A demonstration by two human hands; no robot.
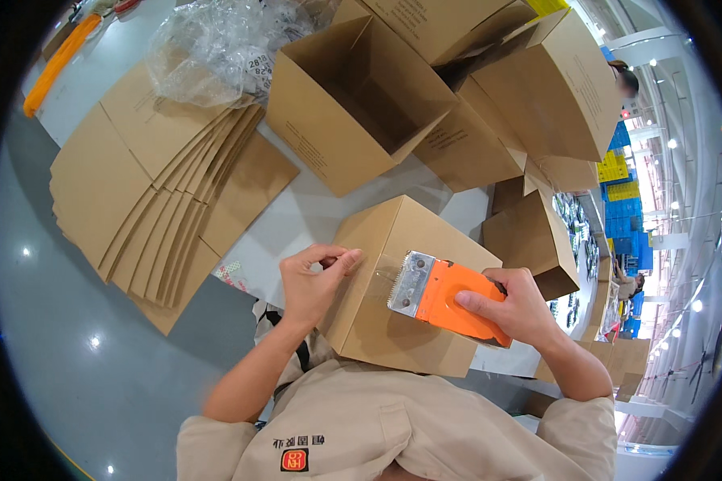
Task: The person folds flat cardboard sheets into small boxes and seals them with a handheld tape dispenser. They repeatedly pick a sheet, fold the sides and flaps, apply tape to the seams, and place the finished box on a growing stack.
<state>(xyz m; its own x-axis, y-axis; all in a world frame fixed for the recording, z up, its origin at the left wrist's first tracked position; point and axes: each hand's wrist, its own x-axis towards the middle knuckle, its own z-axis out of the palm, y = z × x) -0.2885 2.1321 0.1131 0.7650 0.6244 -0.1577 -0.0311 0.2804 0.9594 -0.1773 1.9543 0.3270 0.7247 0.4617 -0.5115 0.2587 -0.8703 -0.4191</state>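
Note:
A closed brown cardboard box (377, 313) stands tilted in view at the near edge of the table, close to my body. My right hand (512, 306) is wrapped round an orange tape dispenser (455, 298), whose toothed metal end lies over the box's top and points left. A shiny patch that looks like clear tape (385, 273) shows on the box beside the teeth. My left hand (314, 279) is at the box's left edge, thumb and forefinger pinched together. Whatever is between those fingertips is too small to make out.
Flattened cardboard boxes (148, 180) lie fanned in a stack at left, with crumpled clear plastic bags (225, 48) behind. An open box (361, 96) stands beyond my box. More open boxes (537, 88) are piled at right, another (531, 240) nearer. Grey floor (80, 321) lies left.

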